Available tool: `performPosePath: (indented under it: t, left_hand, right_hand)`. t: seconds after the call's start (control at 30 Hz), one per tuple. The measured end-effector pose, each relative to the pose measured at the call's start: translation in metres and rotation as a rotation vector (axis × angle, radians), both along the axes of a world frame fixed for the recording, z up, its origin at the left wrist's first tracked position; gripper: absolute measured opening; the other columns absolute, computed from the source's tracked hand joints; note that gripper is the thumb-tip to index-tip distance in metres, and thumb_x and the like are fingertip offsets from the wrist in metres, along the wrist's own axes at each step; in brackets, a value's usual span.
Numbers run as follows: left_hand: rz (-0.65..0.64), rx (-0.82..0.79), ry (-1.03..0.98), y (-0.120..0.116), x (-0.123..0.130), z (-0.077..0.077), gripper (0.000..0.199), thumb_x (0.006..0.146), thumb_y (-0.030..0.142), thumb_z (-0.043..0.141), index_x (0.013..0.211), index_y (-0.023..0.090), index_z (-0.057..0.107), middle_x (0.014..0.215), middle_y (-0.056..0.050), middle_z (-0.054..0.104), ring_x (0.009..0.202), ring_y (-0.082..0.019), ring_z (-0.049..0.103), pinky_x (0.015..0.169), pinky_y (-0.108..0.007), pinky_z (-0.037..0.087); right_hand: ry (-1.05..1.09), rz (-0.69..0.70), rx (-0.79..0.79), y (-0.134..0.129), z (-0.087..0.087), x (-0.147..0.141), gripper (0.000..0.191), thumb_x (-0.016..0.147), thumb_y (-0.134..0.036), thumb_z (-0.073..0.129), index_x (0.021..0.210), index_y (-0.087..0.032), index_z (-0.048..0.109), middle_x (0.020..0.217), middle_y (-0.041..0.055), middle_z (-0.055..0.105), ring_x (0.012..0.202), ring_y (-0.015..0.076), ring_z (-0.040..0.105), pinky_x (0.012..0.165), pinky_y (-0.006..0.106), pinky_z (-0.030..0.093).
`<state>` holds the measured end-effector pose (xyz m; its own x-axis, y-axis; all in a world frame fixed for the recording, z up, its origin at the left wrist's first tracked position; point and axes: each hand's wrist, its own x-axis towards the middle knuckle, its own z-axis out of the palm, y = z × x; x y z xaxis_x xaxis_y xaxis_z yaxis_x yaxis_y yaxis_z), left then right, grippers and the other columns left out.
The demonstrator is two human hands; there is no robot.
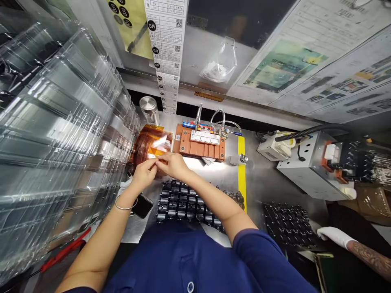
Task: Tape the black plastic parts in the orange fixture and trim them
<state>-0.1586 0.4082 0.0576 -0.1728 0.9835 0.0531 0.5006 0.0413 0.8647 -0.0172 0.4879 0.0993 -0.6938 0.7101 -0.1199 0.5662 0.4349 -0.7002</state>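
Observation:
My left hand [145, 175] and my right hand [172, 165] meet at the near edge of a pile of glossy amber film sheets [152, 142]. The fingertips of both are pinched together; what lies between them is too small to make out. Right of the film stands a copper-coloured fixture [200, 148] with a white perforated strip [205, 137] and metal hoses on top. Rows of black parts [179, 201] lie between my forearms, close to my body. A dark phone [143, 206] rests beside my left wrist.
Stacked clear plastic trays [70, 134] rise at the left. A glass jar [149, 110] stands behind the film. To the right are a small metal bottle [240, 159], a white machine [305, 171], more black parts [288, 224] and another person's gloved hand [332, 235].

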Motion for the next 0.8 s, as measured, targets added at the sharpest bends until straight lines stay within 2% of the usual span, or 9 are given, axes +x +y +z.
performPosePath:
  t: [0.1,0.2,0.3,0.37,0.43,0.5,0.6,0.7,0.8]
  left_hand:
    - [-0.08,0.012,-0.01,0.0,-0.002,0.002,0.028,0.084,0.033,0.05,0.088,0.017,0.072,0.082,-0.007,0.074,0.072,-0.018,0.067,0.072,-0.028,0.054]
    - [-0.11,0.005,-0.021,0.0,-0.003,0.002,0.027,0.084,0.033,0.051,0.087,0.018,0.073,0.087,-0.008,0.075,0.077,-0.019,0.069,0.075,-0.03,0.055]
    - [-0.121,-0.018,-0.045,0.0,-0.001,0.002,0.026,0.083,0.032,0.052,0.086,0.018,0.073,0.088,-0.009,0.075,0.079,-0.02,0.069,0.079,-0.032,0.055]
    - [-0.082,-0.073,-0.123,0.001,0.001,0.001,0.026,0.082,0.035,0.054,0.086,0.017,0.072,0.085,-0.008,0.074,0.073,-0.019,0.068,0.075,-0.031,0.056]
    - [0.042,-0.142,-0.258,0.005,0.002,-0.003,0.025,0.081,0.038,0.058,0.085,0.017,0.071,0.078,-0.006,0.072,0.065,-0.017,0.066,0.068,-0.029,0.056]
    - [0.268,-0.243,-0.458,0.013,0.0,-0.012,0.021,0.077,0.036,0.064,0.082,0.016,0.068,0.068,-0.003,0.068,0.058,-0.015,0.064,0.06,-0.026,0.055]
    - [0.584,-0.393,-0.685,0.025,-0.005,-0.029,0.013,0.074,0.028,0.066,0.077,0.015,0.061,0.055,0.002,0.059,0.046,-0.012,0.059,0.049,-0.023,0.052]
    - [0.738,-0.425,-0.721,0.031,-0.013,-0.047,0.009,0.077,0.021,0.06,0.073,0.016,0.054,0.053,0.003,0.056,0.045,-0.011,0.059,0.049,-0.022,0.053]
    - [0.856,-0.404,-0.724,0.032,-0.017,-0.06,0.005,0.077,0.017,0.056,0.075,0.017,0.051,0.056,0.002,0.056,0.048,-0.012,0.062,0.054,-0.026,0.056]
  right_hand:
    - [-0.041,0.114,-0.046,0.006,0.016,0.006,0.019,0.088,-0.018,0.058,0.084,-0.018,0.077,0.08,0.0032,0.075,0.075,0.0147,0.064,0.068,0.024,0.04]
    - [-0.037,0.161,-0.105,0.012,0.022,0.012,0.019,0.086,-0.014,0.058,0.08,-0.017,0.076,0.074,0.0016,0.073,0.07,0.0132,0.062,0.065,0.023,0.038]
    - [0.017,0.12,-0.194,0.017,0.017,0.014,0.013,0.084,-0.017,0.064,0.081,-0.017,0.077,0.076,0.0014,0.074,0.073,0.0134,0.064,0.068,0.022,0.04]
    - [0.081,0.056,-0.242,0.02,0.008,0.013,0.012,0.082,-0.018,0.065,0.078,-0.016,0.076,0.077,0.0017,0.075,0.074,0.0137,0.065,0.069,0.022,0.042]
    - [0.169,-0.052,-0.294,0.022,-0.005,0.01,0.014,0.081,-0.015,0.063,0.073,-0.015,0.074,0.073,0.0011,0.073,0.071,0.0129,0.065,0.068,0.022,0.044]
    - [0.258,-0.194,-0.367,0.024,-0.022,0.005,0.014,0.079,-0.013,0.062,0.069,-0.015,0.071,0.066,-0.0007,0.07,0.065,0.0119,0.063,0.066,0.023,0.045]
    - [0.379,-0.483,-0.491,0.026,-0.048,-0.001,0.016,0.074,-0.01,0.063,0.06,-0.017,0.066,0.055,-0.0035,0.065,0.057,0.0114,0.061,0.064,0.024,0.048]
    - [0.455,-0.709,-0.549,0.031,-0.066,0.008,0.015,0.07,-0.011,0.063,0.057,-0.018,0.062,0.052,-0.0039,0.062,0.056,0.0125,0.063,0.062,0.025,0.051]
    - [0.497,-0.839,-0.542,0.036,-0.072,0.036,0.008,0.071,-0.019,0.062,0.063,-0.018,0.061,0.056,-0.0023,0.064,0.06,0.015,0.067,0.06,0.026,0.054]
